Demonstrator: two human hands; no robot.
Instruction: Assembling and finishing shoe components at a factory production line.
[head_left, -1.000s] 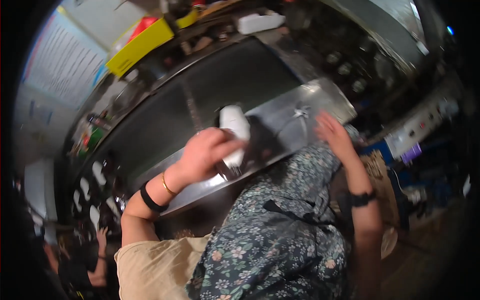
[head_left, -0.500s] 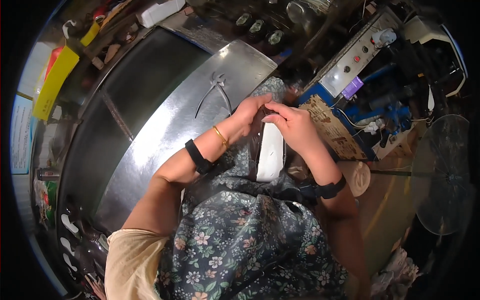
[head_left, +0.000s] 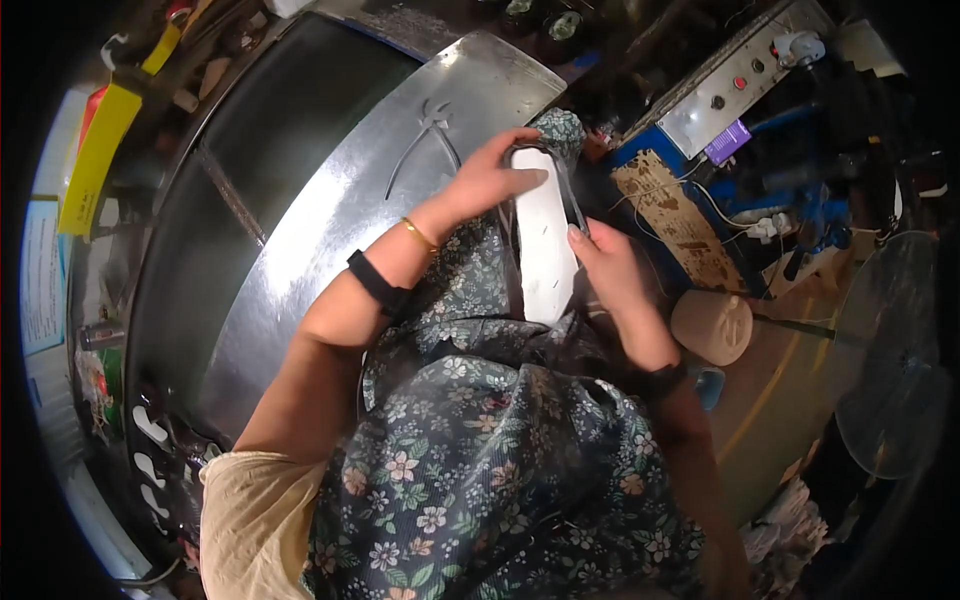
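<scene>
A dark shoe upper (head_left: 508,262) with a long white insole (head_left: 545,240) facing up lies lengthwise over my lap. Small staple-like marks dot the white surface. My left hand (head_left: 497,178) grips its far end, thumb pressed flat on the insole and fingers around the dark rim. On the right side, my right hand (head_left: 612,262) pinches the dark edge of the upper between thumb and fingers. Most of the upper's underside is hidden. Nearby on the left, metal pincers (head_left: 434,124) rest on the shiny metal table (head_left: 320,235), untouched.
Beyond the metal table runs a dark belt (head_left: 270,130). At right stands a blue machine with a metal control panel (head_left: 705,100). A cream-coloured spool (head_left: 712,326) sits to the right of my forearm, and a wire-guarded fan (head_left: 890,355) is farther right. Several dark shoes (head_left: 152,470) lie lower left.
My hands have parted: the left now holds the far end of the shoe, while the right has slid down its right edge. More of the white insole shows.
</scene>
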